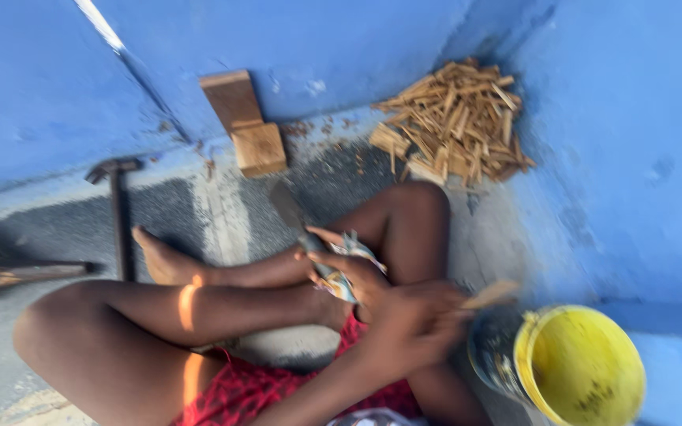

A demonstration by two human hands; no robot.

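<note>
Left hand (341, 272) grips a knife (297, 221), blade toward eleven o'clock; right hand (416, 323) closes on a wood stick (489, 295), steadying it above the yellow bucket (570, 363).

Seated cross-legged, both arms drawn in over the lap. Left hand (339, 268) curled in a grip, fingers wrapped; right hand (416, 319) closed too (blurred), pressed just beside.

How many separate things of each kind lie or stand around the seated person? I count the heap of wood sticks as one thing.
Hammer: 1
Wooden blocks leaning at the wall: 2
Heap of wood sticks: 1
Yellow bucket: 1
Blade with wrapped handle: 1
Small wood stick in hand: 1
Total: 7
</note>
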